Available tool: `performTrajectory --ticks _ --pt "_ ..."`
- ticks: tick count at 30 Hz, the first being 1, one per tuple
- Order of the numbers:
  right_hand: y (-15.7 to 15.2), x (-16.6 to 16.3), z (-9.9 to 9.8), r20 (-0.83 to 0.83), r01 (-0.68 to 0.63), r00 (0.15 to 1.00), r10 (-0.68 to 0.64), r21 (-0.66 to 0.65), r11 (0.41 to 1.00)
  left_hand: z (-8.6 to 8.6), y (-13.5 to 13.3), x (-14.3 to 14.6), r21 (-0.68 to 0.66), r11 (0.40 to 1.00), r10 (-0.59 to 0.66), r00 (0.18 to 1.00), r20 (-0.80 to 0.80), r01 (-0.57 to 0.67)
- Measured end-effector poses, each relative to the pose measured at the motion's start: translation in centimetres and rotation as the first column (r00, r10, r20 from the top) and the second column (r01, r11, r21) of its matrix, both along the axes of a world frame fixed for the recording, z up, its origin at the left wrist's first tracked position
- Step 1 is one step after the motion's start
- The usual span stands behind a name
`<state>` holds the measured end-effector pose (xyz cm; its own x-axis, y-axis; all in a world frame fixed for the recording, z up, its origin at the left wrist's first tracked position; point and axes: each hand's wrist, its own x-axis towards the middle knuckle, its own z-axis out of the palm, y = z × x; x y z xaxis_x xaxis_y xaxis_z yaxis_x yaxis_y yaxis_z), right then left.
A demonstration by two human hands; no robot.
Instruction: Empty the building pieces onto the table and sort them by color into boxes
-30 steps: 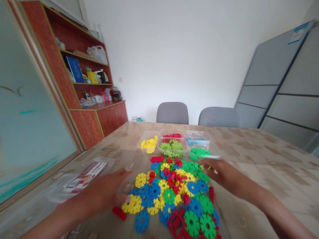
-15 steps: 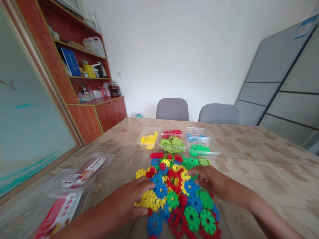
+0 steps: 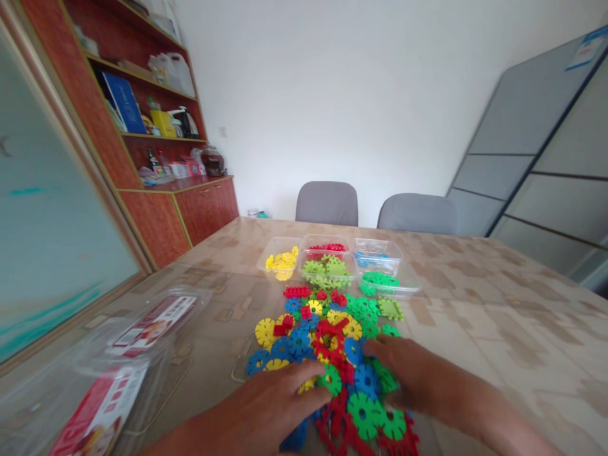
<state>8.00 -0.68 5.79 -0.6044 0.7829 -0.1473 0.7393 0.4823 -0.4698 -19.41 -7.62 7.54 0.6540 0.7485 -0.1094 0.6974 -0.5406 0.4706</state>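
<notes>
A heap of plastic snowflake building discs and linking pieces in blue, yellow, green and red lies before me. My left hand [image 3: 280, 400] reaches over its near left part, thumb and forefinger apart at the edge of a green disc [image 3: 331, 379]. On the right side of the heap is my right hand [image 3: 403, 366], fingers spread, its forefinger by a tilted blue disc [image 3: 353, 351]. Between that hand's thumb and forefinger lie green discs [image 3: 384, 375]. Red lattice pieces [image 3: 339, 418] and another green disc [image 3: 365, 415] sit nearest me. Pieces under both palms are hidden.
Clear tubs behind the heap hold yellow discs [image 3: 282, 261], lime square pieces [image 3: 327, 271], red pieces, blue pieces and green discs [image 3: 379, 282]. Clear lids with labels [image 3: 159, 326] lie at left on the table [image 3: 475, 310]. Two grey chairs [image 3: 327, 202] stand beyond.
My left hand has moved right and nearer me, to the green disc. Several blue discs now show on the left where it was. My right hand has shifted slightly nearer me.
</notes>
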Motion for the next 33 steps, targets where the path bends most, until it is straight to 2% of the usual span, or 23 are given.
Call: performTrajectory --ticks 5,8,11,16,19,25,28,33 --pt "0.4 -1.6 0.9 -0.108 -0.150 0.983 0.150 0.012 0.989 -0.2 -0.7 0.2 0.145 0.987 -0.065 0.998 -0.004 0.065" --pt "1.0 -2.1 2.0 -0.180 -0.187 0.963 0.200 0.085 0.979 -0.9 -0.7 0.5 0.195 0.977 -0.091 0.996 0.002 0.089" --pt "1.8 -1.3 2.5 -0.197 -0.152 0.964 0.179 0.142 0.978 -1.6 -0.6 0.7 0.228 0.968 -0.098 0.995 -0.027 0.102" --pt "2.4 1.3 1.6 -0.053 -0.062 0.997 0.063 0.015 0.998 -1.5 -0.3 0.9 0.272 0.958 -0.092 0.996 -0.024 0.095" --pt "2.3 1.3 1.0 0.023 -0.062 0.998 0.061 0.032 0.998 -1.2 -0.3 1.0 0.304 0.949 -0.093 0.996 0.008 0.086" --pt "1.8 -1.0 1.7 -0.176 -0.204 0.961 0.211 0.061 0.977 -1.7 -1.0 1.3 0.376 0.910 -0.183 0.983 -0.008 0.172" --pt "2.3 -0.6 1.7 -0.150 -0.172 0.972 0.180 0.068 0.983 -2.3 -1.0 1.5 0.383 0.912 -0.155 0.988 -0.013 0.148" --pt "3.3 0.5 0.9 -0.109 -0.111 0.986 0.123 0.115 0.987 -2.6 -0.3 1.5 0.282 0.942 -0.166 0.983 -0.077 0.181"
